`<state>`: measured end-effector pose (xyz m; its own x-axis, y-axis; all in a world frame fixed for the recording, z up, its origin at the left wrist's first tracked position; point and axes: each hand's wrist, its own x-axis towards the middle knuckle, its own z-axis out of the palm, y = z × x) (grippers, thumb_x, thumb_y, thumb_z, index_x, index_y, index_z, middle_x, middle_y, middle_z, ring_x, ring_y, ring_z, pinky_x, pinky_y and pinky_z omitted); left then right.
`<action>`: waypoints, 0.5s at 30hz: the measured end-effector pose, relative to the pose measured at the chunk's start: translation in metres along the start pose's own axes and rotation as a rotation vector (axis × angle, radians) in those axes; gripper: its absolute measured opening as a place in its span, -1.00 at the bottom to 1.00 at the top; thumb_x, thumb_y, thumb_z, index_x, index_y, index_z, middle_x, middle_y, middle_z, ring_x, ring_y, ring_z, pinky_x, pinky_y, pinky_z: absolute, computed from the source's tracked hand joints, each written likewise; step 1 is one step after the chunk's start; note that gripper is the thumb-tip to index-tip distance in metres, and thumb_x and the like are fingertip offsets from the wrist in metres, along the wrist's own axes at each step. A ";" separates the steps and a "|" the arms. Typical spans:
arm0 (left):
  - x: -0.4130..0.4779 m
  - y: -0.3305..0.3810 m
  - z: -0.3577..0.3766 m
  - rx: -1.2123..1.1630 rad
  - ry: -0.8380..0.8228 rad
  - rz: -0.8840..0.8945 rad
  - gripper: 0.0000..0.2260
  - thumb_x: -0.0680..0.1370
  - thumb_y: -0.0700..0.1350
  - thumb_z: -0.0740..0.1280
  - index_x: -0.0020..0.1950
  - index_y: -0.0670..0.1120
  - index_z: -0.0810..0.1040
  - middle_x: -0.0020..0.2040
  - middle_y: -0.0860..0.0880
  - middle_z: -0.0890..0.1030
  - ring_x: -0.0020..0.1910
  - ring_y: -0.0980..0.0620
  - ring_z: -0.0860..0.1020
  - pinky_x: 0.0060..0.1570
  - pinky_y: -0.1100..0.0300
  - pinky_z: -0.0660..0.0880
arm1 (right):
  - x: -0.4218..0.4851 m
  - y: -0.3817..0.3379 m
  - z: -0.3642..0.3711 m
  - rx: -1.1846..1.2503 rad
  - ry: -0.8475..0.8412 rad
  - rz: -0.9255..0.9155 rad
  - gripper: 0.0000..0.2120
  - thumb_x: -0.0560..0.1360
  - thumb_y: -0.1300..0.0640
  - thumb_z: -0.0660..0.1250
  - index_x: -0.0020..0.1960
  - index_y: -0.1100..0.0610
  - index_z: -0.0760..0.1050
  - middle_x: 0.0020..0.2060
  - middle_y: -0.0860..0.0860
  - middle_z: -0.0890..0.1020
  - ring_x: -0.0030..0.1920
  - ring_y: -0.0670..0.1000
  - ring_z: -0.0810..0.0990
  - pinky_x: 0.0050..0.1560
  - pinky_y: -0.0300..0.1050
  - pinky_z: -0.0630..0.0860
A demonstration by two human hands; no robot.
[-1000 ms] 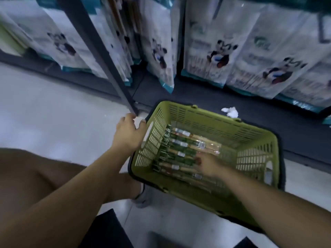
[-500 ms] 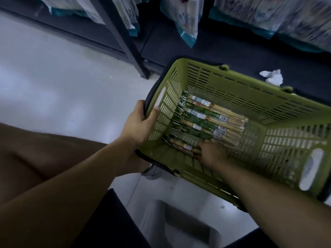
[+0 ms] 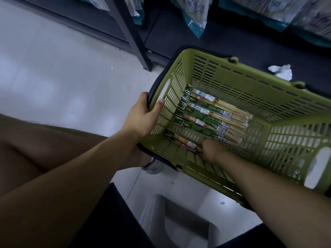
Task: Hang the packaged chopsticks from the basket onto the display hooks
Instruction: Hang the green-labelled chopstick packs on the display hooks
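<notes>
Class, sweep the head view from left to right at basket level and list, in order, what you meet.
The left hand gripping the basket end → packaged chopsticks → crumpled white tissue.

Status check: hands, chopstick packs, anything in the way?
Left hand grips basket rim. Right hand pinches nearest chopstick pack, inside basket. Other packs lie beside it. Nothing blocking the lift.
</notes>
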<state>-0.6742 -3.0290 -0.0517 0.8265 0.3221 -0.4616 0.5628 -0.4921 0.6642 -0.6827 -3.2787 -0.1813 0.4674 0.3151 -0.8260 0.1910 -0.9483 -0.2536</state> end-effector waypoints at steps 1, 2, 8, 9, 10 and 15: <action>0.000 0.000 0.001 -0.009 0.000 0.001 -0.65 0.58 0.29 0.25 0.12 0.03 0.44 -0.07 -0.03 0.64 -0.11 -0.02 0.62 -0.11 0.03 0.55 | 0.000 0.001 -0.003 0.009 -0.021 -0.010 -0.69 0.55 0.02 0.40 0.26 0.11 0.56 0.18 0.11 0.59 0.10 0.13 0.57 0.05 -0.07 0.51; 0.000 0.000 0.001 -0.013 -0.001 0.002 -0.65 0.58 0.29 0.25 0.12 0.03 0.44 -0.07 -0.03 0.64 -0.11 -0.02 0.62 -0.11 0.02 0.55 | 0.000 0.002 -0.005 0.021 -0.038 -0.020 -0.72 0.55 0.02 0.40 0.22 0.09 0.57 0.15 0.10 0.61 0.04 0.10 0.57 -0.02 -0.09 0.48; 0.002 -0.001 0.000 -0.011 0.000 0.017 -0.70 0.58 0.30 0.26 0.06 0.09 0.43 -0.12 0.00 0.62 -0.19 0.04 0.60 -0.25 0.12 0.49 | -0.002 0.008 0.000 0.238 -0.066 -0.059 -0.68 0.53 -0.10 0.39 0.26 -0.07 0.53 0.12 0.03 0.64 0.01 0.03 0.61 -0.12 -0.11 0.46; 0.002 -0.001 0.000 -0.013 0.001 0.020 -0.71 0.57 0.30 0.26 0.04 0.10 0.42 -0.12 0.00 0.62 -0.19 0.04 0.60 -0.26 0.12 0.49 | 0.000 0.010 0.000 0.269 -0.089 -0.051 -0.82 0.52 -0.13 0.39 0.07 -0.10 0.54 0.03 0.00 0.64 -0.05 -0.01 0.61 -0.17 -0.13 0.43; 0.002 -0.002 0.000 -0.016 0.002 0.023 -0.72 0.57 0.30 0.26 0.03 0.11 0.42 -0.12 -0.01 0.62 -0.20 0.05 0.60 -0.26 0.13 0.49 | 0.002 0.011 0.000 0.299 -0.115 -0.042 -0.84 0.52 -0.16 0.39 -0.06 -0.09 0.53 -0.06 -0.03 0.64 -0.09 -0.03 0.60 -0.21 -0.14 0.41; 0.003 -0.002 0.000 -0.014 -0.001 0.041 -0.75 0.58 0.28 0.27 -0.02 0.12 0.40 -0.20 0.06 0.57 -0.36 0.29 0.53 -0.42 0.36 0.39 | 0.000 0.020 -0.001 0.365 -0.204 -0.018 -0.76 0.53 -0.27 0.36 -0.11 -0.12 0.53 -0.09 -0.09 0.63 -0.07 -0.09 0.59 -0.19 -0.15 0.41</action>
<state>-0.6726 -3.0272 -0.0547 0.8490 0.3014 -0.4341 0.5284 -0.4933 0.6909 -0.6780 -3.2971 -0.1860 0.2795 0.3527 -0.8930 -0.1382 -0.9056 -0.4009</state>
